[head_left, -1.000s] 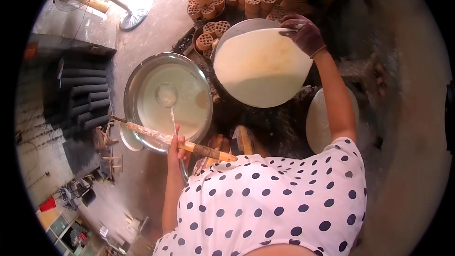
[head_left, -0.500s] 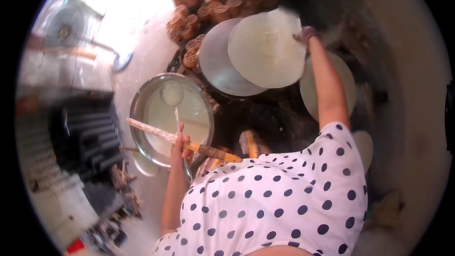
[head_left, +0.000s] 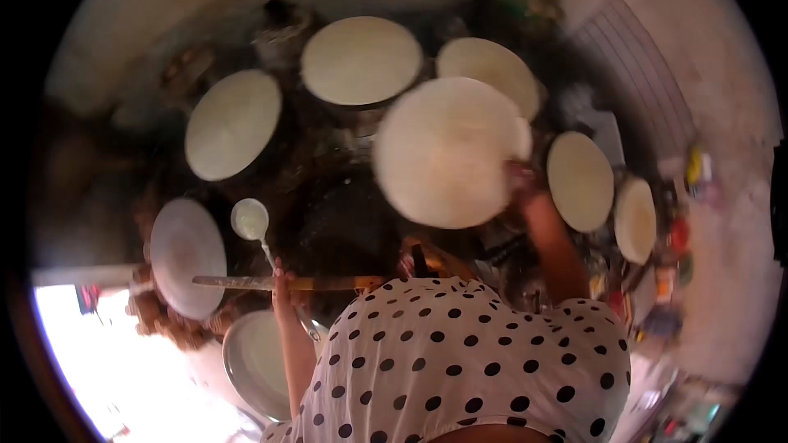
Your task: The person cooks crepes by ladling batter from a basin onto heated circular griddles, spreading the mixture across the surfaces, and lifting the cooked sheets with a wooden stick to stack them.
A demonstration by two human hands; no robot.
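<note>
My right hand point(head_left: 523, 182), smeared by motion, grips the edge of a large, pale, round crepe point(head_left: 447, 152) held out in front of me. Closed around two handles, my left hand point(head_left: 284, 291) carries a ladle point(head_left: 249, 219) with whitish liquid in its bowl and a long flat wooden spatula point(head_left: 238, 282). The spatula lies crosswise, pointing left. Left of the ladle is a bare greyish round pan point(head_left: 187, 258). Below my left hand stands a metal basin point(head_left: 233, 365) of whitish batter, partly hidden by my forearm.
Several round pans with pale tops form an arc: one at left point(head_left: 233, 125), one at back point(head_left: 361, 60), one partly behind the crepe point(head_left: 492, 74), others at right point(head_left: 580, 181). Brown clay-like cylinders point(head_left: 160, 316) sit at lower left. Assorted small items line the right wall.
The view has swung right, bringing the arc of pans into sight. The crepe has come away from the bare pan in my right hand. The ladle has left the basin.
</note>
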